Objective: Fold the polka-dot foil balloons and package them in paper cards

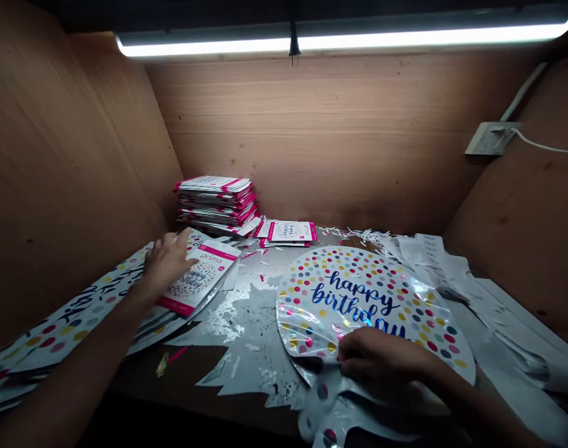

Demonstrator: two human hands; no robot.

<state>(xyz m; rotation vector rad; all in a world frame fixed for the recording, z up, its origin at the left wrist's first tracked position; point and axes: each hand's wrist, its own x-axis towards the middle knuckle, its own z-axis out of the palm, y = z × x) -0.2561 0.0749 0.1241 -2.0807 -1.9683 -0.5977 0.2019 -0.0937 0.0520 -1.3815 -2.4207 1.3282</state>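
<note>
A flat round foil balloon [367,292] printed "happy birthday" with coloured dots lies on the desk in front of me. My right hand [381,361] presses on its near edge, fingers curled over the foil by the neck. My left hand [167,261] reaches to the left and rests on a white and pink "prima" card [200,277] that lies on top of a pile of flat balloons [64,323]. Whether its fingers grip the card is hidden.
A tall stack of pink-edged cards [216,202] stands at the back left, with a few loose cards [288,232] beside it. Paper scraps [246,323] litter the desk. White sheets [474,292] pile up at the right. Wooden walls enclose the desk; a socket [491,138] hangs at right.
</note>
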